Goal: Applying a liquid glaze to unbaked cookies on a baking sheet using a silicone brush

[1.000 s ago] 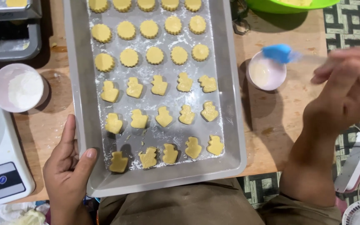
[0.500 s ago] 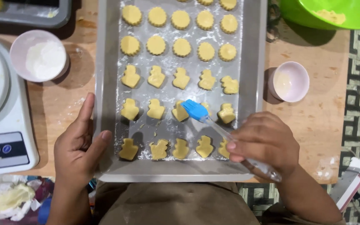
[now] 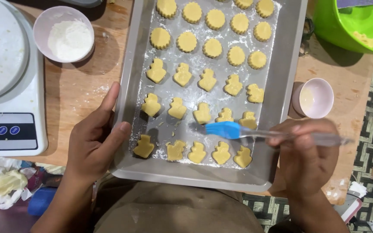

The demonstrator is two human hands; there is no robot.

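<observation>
A metal baking tray [image 3: 132,56] dusted with flour lies on the wooden table and holds several yellow cut-out cookies [image 3: 207,80], round scalloped ones at the far end and figure-shaped ones nearer me. My left hand [image 3: 93,136] grips the tray's near left rim, thumb resting on its edge. My right hand [image 3: 305,157] holds a pastry brush [image 3: 225,129] with a blue silicone head and a clear handle. The brush head hovers over the second row from the near edge, between two figure cookies.
A small pink bowl of flour [image 3: 67,36] and a white kitchen scale [image 3: 9,86] sit left of the tray. Another small pink bowl [image 3: 316,98] with pale liquid stands to the right, a green bowl [image 3: 355,26] at the far right. Crumpled wrappers [image 3: 3,183] lie near left.
My right hand swung the brush from the small bowl on the right over to the tray, then shifted it across the near rows. The view has moved closer to the tray.
</observation>
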